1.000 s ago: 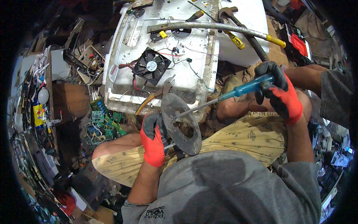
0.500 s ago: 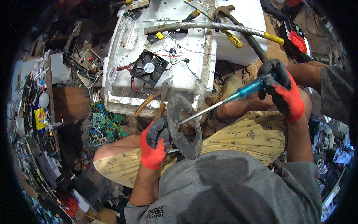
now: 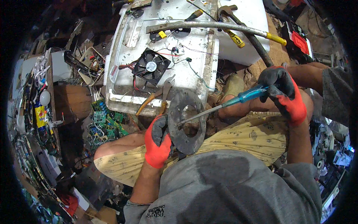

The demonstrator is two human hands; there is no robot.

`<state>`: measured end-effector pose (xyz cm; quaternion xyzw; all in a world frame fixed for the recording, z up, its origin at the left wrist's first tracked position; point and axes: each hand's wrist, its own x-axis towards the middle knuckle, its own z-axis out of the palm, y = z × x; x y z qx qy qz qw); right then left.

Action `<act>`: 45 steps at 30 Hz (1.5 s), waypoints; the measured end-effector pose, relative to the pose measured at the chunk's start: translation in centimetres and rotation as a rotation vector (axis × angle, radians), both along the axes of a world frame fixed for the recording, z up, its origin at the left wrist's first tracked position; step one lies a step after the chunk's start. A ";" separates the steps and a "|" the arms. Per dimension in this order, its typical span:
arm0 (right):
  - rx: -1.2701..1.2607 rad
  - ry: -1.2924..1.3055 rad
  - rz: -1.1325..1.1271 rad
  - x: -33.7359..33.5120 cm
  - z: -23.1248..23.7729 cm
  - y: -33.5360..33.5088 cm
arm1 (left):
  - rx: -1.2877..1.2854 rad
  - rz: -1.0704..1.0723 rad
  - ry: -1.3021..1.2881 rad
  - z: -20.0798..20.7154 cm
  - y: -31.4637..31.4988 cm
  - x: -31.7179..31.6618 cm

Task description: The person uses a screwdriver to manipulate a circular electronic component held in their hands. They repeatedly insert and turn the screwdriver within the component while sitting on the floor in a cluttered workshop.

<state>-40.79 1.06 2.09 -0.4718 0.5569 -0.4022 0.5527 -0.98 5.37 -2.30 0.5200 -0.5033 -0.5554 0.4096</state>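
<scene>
My left hand [image 3: 158,142], in a red and black glove, is closed on the left edge of a dark grey ring-shaped disc [image 3: 197,139] with an off-round opening. My right hand [image 3: 283,91], gloved alike, grips the translucent blue handle of a screwdriver [image 3: 250,95]. Its metal shaft slants down to the left, and the tip meets the disc left of the opening. Whether the tip sits in a screw is too small to tell. The disc is held tilted above my lap, just in front of the white panel.
A black fan [image 3: 151,66] with wires and a pair of pliers [image 3: 154,95] lie on the white panel [image 3: 123,80]. Across its far side rests a long metal bar [image 3: 209,24] beside a hammer [image 3: 246,33]. Green circuit boards [image 3: 106,117] are heaped at the left.
The disc has turned to face the camera more and risen slightly. My left hand has shifted its hold up along the edge; my right hand has moved slightly down, the screwdriver tip still at the disc.
</scene>
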 end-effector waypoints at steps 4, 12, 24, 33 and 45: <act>-0.097 0.028 -0.010 3.7 1.4 -1.1 | -0.080 -0.058 -0.049 -0.2 0.0 0.4; -0.092 -0.168 0.147 1.8 0.8 0.5 | -0.052 -0.050 -0.048 0.8 -0.3 0.4; -0.094 -0.088 0.151 1.7 0.6 0.6 | -0.002 -0.088 -0.102 1.1 0.1 0.9; -0.136 -0.069 0.182 1.8 1.3 0.6 | 0.037 -0.025 -0.030 0.6 0.2 0.8; -0.245 -0.063 0.420 1.1 3.3 -1.1 | -0.132 -0.077 -0.122 -0.2 0.8 1.4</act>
